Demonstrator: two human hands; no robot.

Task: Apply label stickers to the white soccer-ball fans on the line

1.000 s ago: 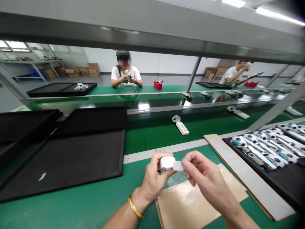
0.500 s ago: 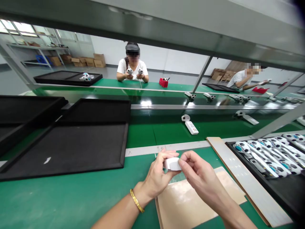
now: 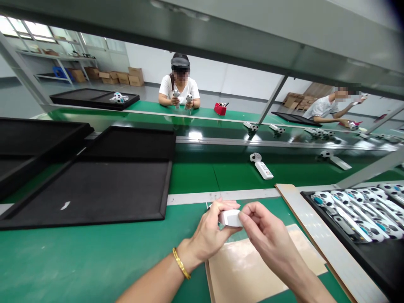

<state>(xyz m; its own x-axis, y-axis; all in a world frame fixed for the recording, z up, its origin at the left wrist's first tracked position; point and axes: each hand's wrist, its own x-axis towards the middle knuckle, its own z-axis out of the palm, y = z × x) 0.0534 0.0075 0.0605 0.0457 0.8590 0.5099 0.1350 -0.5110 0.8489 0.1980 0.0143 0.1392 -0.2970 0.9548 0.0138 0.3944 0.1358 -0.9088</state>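
Nearer the white casing [image 3: 232,218] than earlier, the right hand [image 3: 268,235] pinches at its end, contents hidden, while the curled left hand [image 3: 210,231] grips it above the brown sheet [image 3: 246,273], probably a sticking step needing even pressure.

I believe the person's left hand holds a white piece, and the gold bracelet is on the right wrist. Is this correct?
Not quite: the head view shows the gold bracelet on the left wrist. The left hand does hold the white piece.
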